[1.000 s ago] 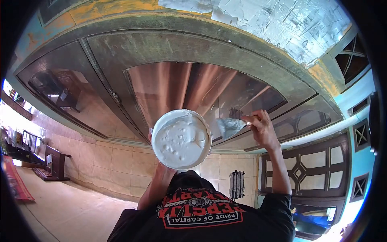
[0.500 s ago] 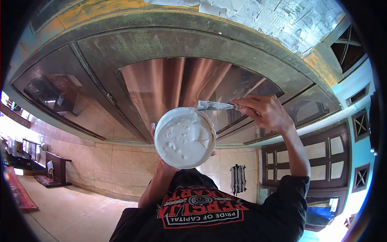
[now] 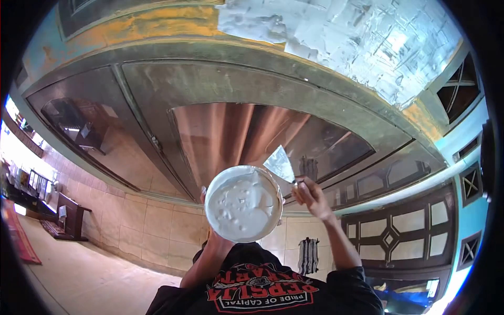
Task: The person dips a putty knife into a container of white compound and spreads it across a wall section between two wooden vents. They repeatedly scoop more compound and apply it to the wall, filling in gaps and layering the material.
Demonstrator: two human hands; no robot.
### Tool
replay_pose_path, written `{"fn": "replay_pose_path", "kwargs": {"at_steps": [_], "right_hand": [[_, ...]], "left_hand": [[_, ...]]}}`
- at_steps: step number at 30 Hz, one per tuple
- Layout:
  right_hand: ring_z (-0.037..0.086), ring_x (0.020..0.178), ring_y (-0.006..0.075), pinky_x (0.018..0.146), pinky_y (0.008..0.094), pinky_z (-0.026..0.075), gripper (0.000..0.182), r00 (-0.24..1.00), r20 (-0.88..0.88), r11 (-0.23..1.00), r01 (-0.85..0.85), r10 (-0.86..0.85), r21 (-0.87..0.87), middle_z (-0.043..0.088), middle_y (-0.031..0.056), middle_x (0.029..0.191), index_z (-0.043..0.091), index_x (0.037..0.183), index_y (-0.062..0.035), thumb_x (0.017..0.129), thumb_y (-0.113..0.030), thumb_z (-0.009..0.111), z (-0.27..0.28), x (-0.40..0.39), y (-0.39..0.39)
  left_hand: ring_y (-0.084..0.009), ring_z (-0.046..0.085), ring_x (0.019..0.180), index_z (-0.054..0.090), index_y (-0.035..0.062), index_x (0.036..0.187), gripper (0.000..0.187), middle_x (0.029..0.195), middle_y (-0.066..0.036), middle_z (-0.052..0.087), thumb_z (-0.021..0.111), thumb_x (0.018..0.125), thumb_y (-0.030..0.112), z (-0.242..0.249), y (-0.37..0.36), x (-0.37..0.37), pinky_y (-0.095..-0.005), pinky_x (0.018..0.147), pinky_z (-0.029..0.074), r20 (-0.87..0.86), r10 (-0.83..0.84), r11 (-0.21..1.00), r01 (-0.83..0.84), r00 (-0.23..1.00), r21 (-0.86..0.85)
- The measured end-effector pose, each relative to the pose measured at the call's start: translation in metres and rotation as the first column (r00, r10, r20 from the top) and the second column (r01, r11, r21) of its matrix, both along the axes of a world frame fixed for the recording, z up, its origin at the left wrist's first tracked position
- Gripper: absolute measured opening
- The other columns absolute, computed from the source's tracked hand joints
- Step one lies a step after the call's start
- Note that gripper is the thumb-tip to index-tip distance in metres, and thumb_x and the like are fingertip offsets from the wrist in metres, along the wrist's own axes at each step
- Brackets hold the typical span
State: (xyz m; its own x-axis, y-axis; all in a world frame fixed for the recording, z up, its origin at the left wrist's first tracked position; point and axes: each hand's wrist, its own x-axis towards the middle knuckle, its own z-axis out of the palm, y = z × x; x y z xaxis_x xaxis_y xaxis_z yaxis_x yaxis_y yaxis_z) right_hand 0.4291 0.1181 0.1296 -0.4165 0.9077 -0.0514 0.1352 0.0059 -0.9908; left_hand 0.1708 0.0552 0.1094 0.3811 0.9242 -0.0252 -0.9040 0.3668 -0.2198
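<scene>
A round tub (image 3: 280,195) of white putty (image 3: 241,207) rests in my left hand (image 3: 219,245), which supports it from below and behind. Most of that hand is hidden, with fingertips showing at the tub's left edge. The putty surface is lumpy and smeared. In my right hand (image 3: 311,199), fingers wrap the handle of a putty knife (image 3: 281,164). Its blade points up and left, with a whitish film on it, just above and right of the tub's rim and apart from it.
Ahead stands a dark wooden door and window frame (image 3: 262,79) with glass and a reddish-brown curtain (image 3: 210,131) behind it. Above, a wall patch (image 3: 336,47) carries uneven white putty beside yellowish bare strips. A striped mat (image 3: 308,256) lies on the tiled floor (image 3: 147,226).
My right hand has moved down and left, turning the putty knife from nearly level to blade-up, its broad face now visible. The tub sits lower in view, as the camera has tilted upward.
</scene>
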Motion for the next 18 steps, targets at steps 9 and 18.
{"fn": "replay_pose_path", "kwargs": {"at_steps": [9,18], "right_hand": [[0.045,0.069,0.0077,0.065,0.0238,0.043,0.035,0.996,-0.085,1.0,0.008,-0.006,0.026,0.05,-0.0002,0.082,0.052,0.126,0.001,0.108,-0.026,0.037,-0.034,-0.021,-0.006],[0.051,0.068,0.0125,0.063,0.027,0.044,0.029,0.937,0.35,0.924,-0.121,-0.015,0.362,0.058,0.0081,0.083,0.062,0.12,0.0004,0.104,-0.019,0.046,0.017,0.017,0.015]], "left_hand": [[-0.0419,0.046,0.127,0.044,0.0153,0.144,0.089,0.146,-0.013,0.045,0.044,0.081,0.078,-0.005,0.006,0.002,-0.0737,0.097,0.037,-0.227,0.011,0.997,0.008,0.974,0.083],[-0.0432,0.047,0.125,0.044,0.0157,0.143,0.089,0.145,-0.013,0.045,0.044,0.081,0.079,0.009,-0.001,0.005,-0.078,0.094,0.035,-0.02,-0.148,0.986,0.149,0.989,0.072]]}}
